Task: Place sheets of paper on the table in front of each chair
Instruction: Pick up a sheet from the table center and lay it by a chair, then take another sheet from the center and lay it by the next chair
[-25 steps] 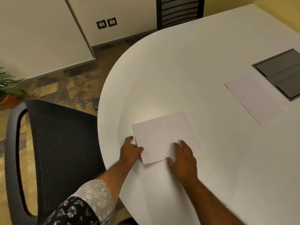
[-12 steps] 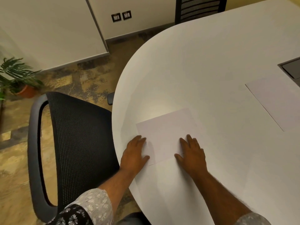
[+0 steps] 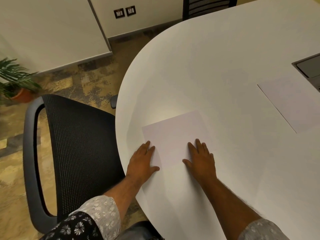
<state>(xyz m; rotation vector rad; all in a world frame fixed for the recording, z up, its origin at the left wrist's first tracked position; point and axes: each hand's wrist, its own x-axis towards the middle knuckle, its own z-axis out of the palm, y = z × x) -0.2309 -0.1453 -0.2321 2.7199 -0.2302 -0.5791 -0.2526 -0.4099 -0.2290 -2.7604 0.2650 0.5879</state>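
A white sheet of paper (image 3: 174, 134) lies flat on the white rounded table (image 3: 207, 66), near its left edge, beside a black mesh chair (image 3: 76, 146). My left hand (image 3: 142, 161) rests flat on the sheet's near left corner, fingers stretched out. My right hand (image 3: 201, 161) presses flat on the sheet's near right part. Neither hand grips anything. A second sheet (image 3: 290, 104) lies further right on the table. Another black chair (image 3: 207, 6) stands at the table's far side.
A grey recessed panel (image 3: 310, 66) is set into the table at the right edge of view. A potted plant (image 3: 15, 84) stands on the patterned floor at far left. Wall sockets (image 3: 124, 12) sit low on the back wall.
My hands went from pinching the sheet's near edge to lying flat on it. The sheet now lies flat nearer the table edge, and my view has shifted left.
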